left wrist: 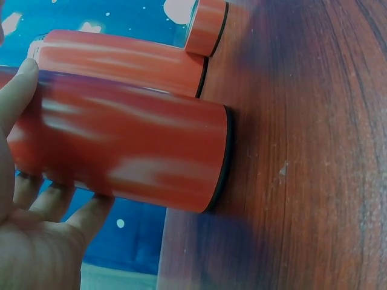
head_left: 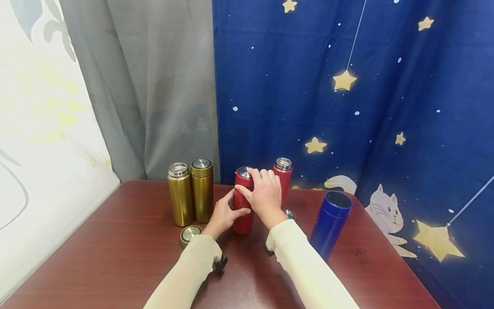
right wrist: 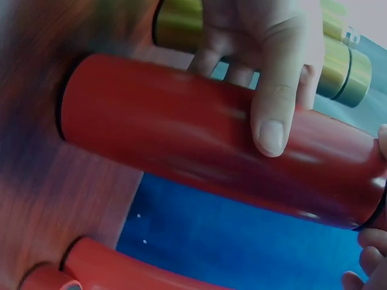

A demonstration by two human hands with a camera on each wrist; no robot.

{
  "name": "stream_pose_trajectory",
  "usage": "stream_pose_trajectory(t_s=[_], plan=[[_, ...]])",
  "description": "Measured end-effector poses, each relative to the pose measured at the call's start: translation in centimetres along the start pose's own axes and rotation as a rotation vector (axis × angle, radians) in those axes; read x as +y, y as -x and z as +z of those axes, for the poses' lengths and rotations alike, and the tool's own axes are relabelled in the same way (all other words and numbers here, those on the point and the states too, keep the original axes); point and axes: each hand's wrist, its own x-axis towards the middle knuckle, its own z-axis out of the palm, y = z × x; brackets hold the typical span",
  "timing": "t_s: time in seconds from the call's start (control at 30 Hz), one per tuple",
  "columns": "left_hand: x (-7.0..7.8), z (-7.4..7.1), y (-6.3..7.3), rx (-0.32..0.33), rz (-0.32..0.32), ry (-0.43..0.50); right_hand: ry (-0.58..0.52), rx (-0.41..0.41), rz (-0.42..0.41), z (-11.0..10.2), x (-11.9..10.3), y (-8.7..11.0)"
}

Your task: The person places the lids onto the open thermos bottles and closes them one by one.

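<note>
A red thermos (head_left: 243,225) stands upright on the table with its steel-topped lid (head_left: 244,172) on. My left hand (head_left: 223,215) grips the body, thumb on the near side and fingers round the far side, as the right wrist view also shows. At the top, my right hand (head_left: 266,193) holds the lid between thumb and fingers; only its fingertips (right wrist: 372,257) show at the edge of the right wrist view. Just behind to the right is a second red thermos (head_left: 284,182), its steel mouth uncovered. A loose red lid (left wrist: 208,27) sits beside that one's base.
Left of the hands stand an uncapped gold thermos (head_left: 180,199) and a capped gold thermos (head_left: 203,195), with a gold lid (head_left: 191,233) in front. A blue thermos (head_left: 329,225) stands beyond my right forearm. Curtains (head_left: 270,86) hang behind the table (head_left: 115,244).
</note>
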Motion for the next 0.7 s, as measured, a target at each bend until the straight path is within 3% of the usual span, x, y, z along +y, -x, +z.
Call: stream_pose_trajectory(t_s=[0.1, 0.17, 0.23, 0.33, 0.4, 0.47, 0.57, 0.7], plan=[[-0.2, -0.1, 0.0, 0.001, -0.001, 0.006, -0.014, -0.032, 0.023, 0.0, -0.1, 0.1], [-0.2, -0.1, 0.0, 0.000, -0.002, 0.010, -0.108, -0.084, 0.073, 0.0, 0.0, 0.1], [-0.2, 0.0, 0.1, 0.000, -0.008, 0.016, -0.270, -0.152, 0.120, 0.1, 0.4, 0.1], [0.2, 0.0, 0.2, -0.001, -0.010, 0.032, -0.600, -0.268, 0.172, 0.1, 1.2, 0.1], [1.2, -0.1, 0.5, -0.005, -0.011, 0.035, -0.802, -0.332, 0.193, 0.2, 1.8, 0.0], [2.2, -0.3, 0.7, -0.015, -0.009, 0.032, -0.937, -0.364, 0.211, 0.3, 2.4, 0.0], [3.6, -0.6, 1.0, -0.024, -0.008, 0.018, -1.042, -0.357, 0.219, 0.4, 3.0, -0.1], [3.8, -0.7, 0.9, -0.021, -0.002, 0.015, -1.076, -0.314, 0.228, 0.4, 3.1, -0.1]])
